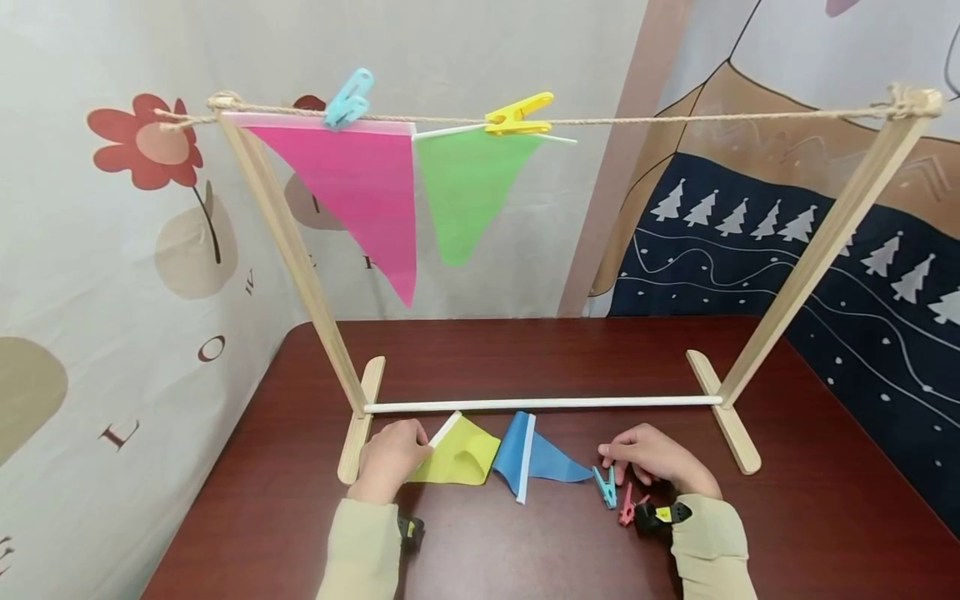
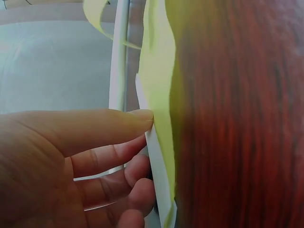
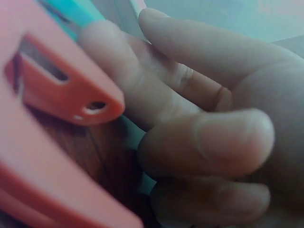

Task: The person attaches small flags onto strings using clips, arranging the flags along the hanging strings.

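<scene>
My left hand pinches the white edge strip of a yellow pennant between thumb and fingers; the left wrist view shows the thumb on that strip. Beside it on the table lies a blue pennant with its own white strip. My right hand hovers by a light blue clothespin, loosely curled, thumb apart from the fingers. A red clothespin lies just below this hand and looms large in the right wrist view. One fingertip overlaps the blue clothespin there.
A wooden frame with left post, right post and white bottom rod stands behind the hands. From its twine hang a pink pennant under a blue clothespin and a green pennant under a yellow one.
</scene>
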Demonstrator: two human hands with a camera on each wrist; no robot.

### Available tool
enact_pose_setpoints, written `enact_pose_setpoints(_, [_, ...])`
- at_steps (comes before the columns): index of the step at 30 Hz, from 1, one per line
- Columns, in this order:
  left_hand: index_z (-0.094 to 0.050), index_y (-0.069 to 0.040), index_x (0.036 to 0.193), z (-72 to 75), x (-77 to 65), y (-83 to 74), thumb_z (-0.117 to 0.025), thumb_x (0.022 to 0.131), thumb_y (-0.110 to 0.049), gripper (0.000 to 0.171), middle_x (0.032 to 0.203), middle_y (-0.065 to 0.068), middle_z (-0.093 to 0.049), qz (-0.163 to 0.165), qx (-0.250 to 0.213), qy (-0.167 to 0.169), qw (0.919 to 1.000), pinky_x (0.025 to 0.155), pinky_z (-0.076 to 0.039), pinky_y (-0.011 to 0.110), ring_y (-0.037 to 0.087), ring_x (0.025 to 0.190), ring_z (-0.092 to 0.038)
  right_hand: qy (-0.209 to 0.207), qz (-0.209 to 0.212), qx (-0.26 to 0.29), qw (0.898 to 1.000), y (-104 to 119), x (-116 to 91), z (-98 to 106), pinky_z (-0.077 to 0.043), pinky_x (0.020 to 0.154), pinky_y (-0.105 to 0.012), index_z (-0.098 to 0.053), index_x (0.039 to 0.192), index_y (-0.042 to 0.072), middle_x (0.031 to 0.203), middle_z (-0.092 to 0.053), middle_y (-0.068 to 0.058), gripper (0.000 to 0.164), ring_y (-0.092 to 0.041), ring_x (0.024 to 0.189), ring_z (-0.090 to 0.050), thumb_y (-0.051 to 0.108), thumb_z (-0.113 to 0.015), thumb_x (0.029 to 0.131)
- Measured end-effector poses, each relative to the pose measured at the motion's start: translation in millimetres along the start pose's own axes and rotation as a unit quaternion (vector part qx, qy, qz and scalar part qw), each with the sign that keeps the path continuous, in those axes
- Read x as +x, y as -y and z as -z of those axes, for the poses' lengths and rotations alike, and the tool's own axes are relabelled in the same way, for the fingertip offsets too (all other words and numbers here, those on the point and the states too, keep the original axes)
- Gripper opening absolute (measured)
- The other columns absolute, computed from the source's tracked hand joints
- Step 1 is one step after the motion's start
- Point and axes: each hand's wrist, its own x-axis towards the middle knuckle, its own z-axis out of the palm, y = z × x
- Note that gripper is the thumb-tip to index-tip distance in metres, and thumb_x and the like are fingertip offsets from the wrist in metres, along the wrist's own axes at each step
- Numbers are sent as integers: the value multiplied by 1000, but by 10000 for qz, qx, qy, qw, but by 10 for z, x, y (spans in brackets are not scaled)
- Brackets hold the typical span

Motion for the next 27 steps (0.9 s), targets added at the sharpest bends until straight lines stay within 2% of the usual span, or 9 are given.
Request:
enact_pose_setpoints(13, [-58, -18, 72, 33, 0, 9, -56, 71, -13, 5, 74, -5, -54, -140, 114, 235, 9996, 53, -38, 33, 14, 63, -48, -38, -158, 106, 9998, -15, 3, -15, -30, 35, -21, -65, 76, 6, 62, -63, -8, 34, -9, 38, -46, 39, -57, 84])
enact_pose_setpoints(16, [-55, -17, 73, 44, -7, 2, -55, 75, -14, 3, 72, -4, -52, -123, 116, 266, 9995, 52, -37, 32, 14, 61, -47, -148, -211, 180, 9995, -17, 7, -20, -33, 36, -23, -64, 76, 6, 61, -62, -9, 35, -11, 40, -50, 40, -58, 83])
enact_pose_setpoints(21, [-51, -16, 78, 59, -12, 17, -53, 82, -17, 5, 65, -2, -48, -175, -23, 284, 9994, 50, -34, 31, 15, 57, -45, -413, -161, 412, 9982, -22, 23, -21, -44, 42, -28, -64, 76, 3, 61, -61, -10, 36, -14, 44, -53, 38, -60, 83])
enact_pose_setpoints(27, [-52, -15, 84, 39, 24, 81, -52, 80, -11, 5, 70, -2, -52, -415, -211, 307, 9984, 53, -35, 30, 15, 60, -46, -632, -105, 650, 9958, -19, 18, -14, -49, 48, -32, -63, 77, -2, 61, -60, -11, 35, -17, 50, -56, 33, -61, 83])
